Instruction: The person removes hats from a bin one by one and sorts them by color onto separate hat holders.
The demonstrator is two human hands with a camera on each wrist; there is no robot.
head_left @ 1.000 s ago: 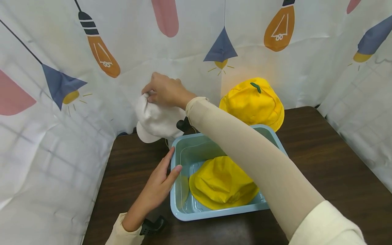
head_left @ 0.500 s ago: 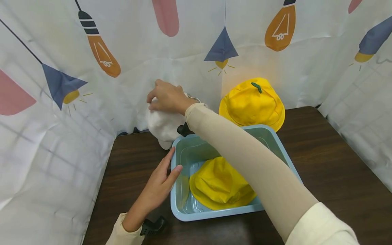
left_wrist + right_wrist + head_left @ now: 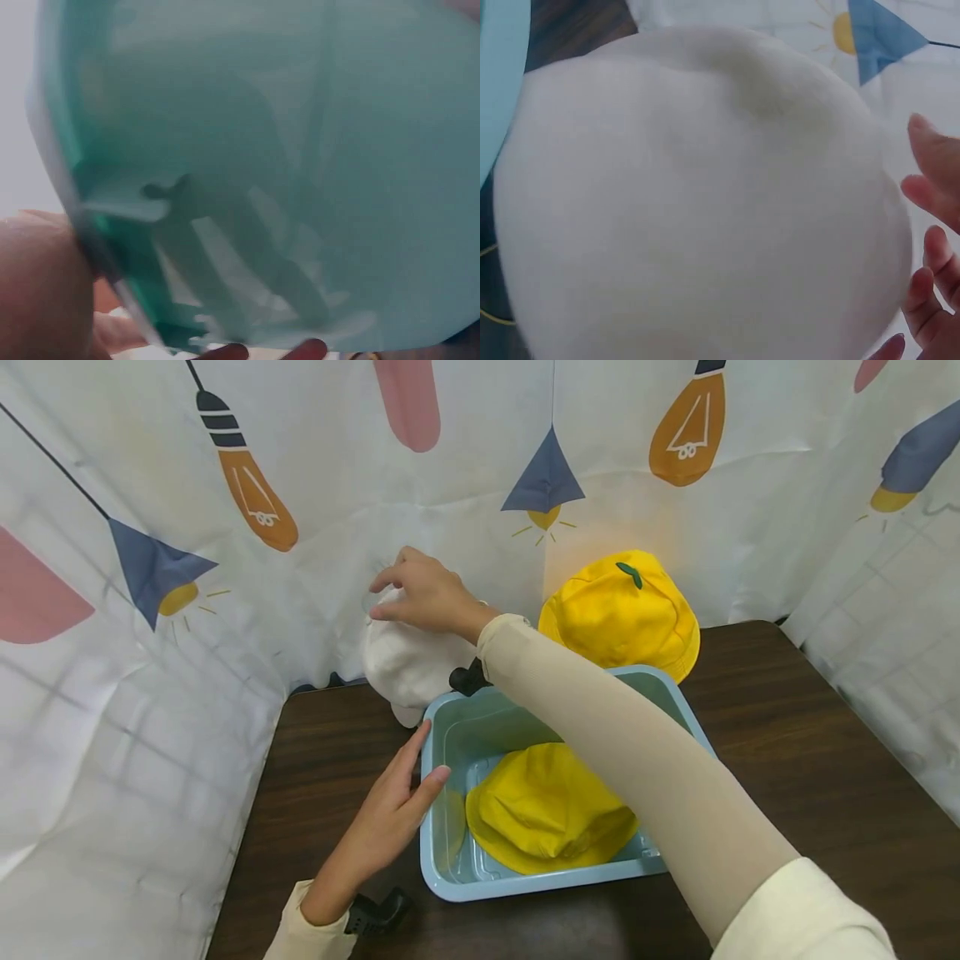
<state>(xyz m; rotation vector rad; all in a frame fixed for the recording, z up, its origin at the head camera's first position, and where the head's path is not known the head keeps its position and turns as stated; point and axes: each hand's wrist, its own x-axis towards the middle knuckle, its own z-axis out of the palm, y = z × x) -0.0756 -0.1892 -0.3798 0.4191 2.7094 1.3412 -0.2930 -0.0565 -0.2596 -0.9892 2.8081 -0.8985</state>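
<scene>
A white cap (image 3: 408, 660) sits at the back left of the table, against the white cloth and by the blue bin's far left corner. Just above it, my right hand (image 3: 431, 596) has thumb and fingers spread; in the right wrist view the fingertips (image 3: 922, 191) are beside the cap's edge, not gripping it. My left hand (image 3: 390, 814) rests along the left wall of the blue bin (image 3: 525, 887), fingers straight and thumb at the rim. Inside the bin lies a yellow hat (image 3: 543, 810). The bin's wall fills most of the left wrist view.
Another yellow hat (image 3: 622, 610), with a green leaf-shaped tab, stands behind the bin to the right. White cloth printed with lamps (image 3: 543, 477) rises at the back and both sides of the dark wooden table (image 3: 795, 718).
A second ago my right hand pinched the white cap. The cap has shifted right and turned, and the fingers have since let go and spread. My left hand keeps its place.
</scene>
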